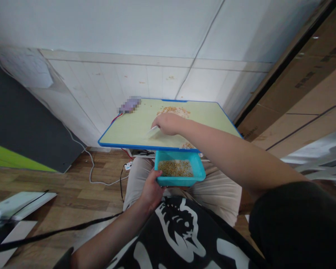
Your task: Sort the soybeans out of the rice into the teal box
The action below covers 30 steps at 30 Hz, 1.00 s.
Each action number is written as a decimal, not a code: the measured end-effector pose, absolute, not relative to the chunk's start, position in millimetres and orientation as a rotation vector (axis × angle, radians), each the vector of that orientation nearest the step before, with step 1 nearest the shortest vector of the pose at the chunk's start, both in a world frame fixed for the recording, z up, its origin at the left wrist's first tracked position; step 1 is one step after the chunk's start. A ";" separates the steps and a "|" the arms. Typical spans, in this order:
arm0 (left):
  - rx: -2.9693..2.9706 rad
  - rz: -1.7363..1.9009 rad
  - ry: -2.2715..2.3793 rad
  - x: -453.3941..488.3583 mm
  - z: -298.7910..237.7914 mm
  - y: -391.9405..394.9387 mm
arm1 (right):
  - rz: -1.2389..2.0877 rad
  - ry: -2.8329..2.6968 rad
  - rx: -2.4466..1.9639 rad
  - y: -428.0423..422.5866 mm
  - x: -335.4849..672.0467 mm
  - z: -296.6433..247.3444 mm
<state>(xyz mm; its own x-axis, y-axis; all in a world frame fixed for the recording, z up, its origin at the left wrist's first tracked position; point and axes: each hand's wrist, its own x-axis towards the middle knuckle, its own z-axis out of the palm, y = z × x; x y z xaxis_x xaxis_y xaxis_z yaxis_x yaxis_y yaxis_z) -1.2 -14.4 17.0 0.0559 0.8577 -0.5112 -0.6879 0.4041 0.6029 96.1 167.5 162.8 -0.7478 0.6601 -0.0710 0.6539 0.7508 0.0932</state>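
Observation:
A turquoise plastic bin (200, 175) rests at my lap, under the front edge of the table, with small yellow-tan beans and white grains (176, 168) inside. My left hand (152, 186) grips its left near corner, thumb over the rim. Above the pale yellow tabletop (120, 129), my right hand (169, 123) is closed on a thin white scraper (153, 130), whose lower edge is blurred against the surface. Just beyond that hand lies a spread of orange kernels and white grains (176, 110). A smaller patch of kernels (188, 145) sits at the front edge, below my right forearm.
A pixelated purple device (129, 105) with red and blue wires occupies the table's back left corner. Behind the table rises a white wall (128, 78). Large cardboard boxes (296, 82) stand at the right. A white cable (91, 168) runs over the wooden floor at left.

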 end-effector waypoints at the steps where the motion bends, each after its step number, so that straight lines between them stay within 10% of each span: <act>1: 0.216 1.191 0.942 -1.5 17.6 -14.5 | 0.118 2.825 1.047 167.6 92.0 160.6; 30: 0.200 1.190 0.949 5.6 22.2 -13.6 | 0.087 2.527 1.084 142.2 142.4 177.2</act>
<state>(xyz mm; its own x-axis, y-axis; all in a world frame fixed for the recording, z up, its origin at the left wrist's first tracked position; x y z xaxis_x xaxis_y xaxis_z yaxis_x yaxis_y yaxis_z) 5.6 -13.6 22.2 0.0520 0.8525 -0.5202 -0.6970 0.4040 0.5924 142.4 142.2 177.2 -0.6260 0.7084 -0.3259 0.6844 0.6995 0.2058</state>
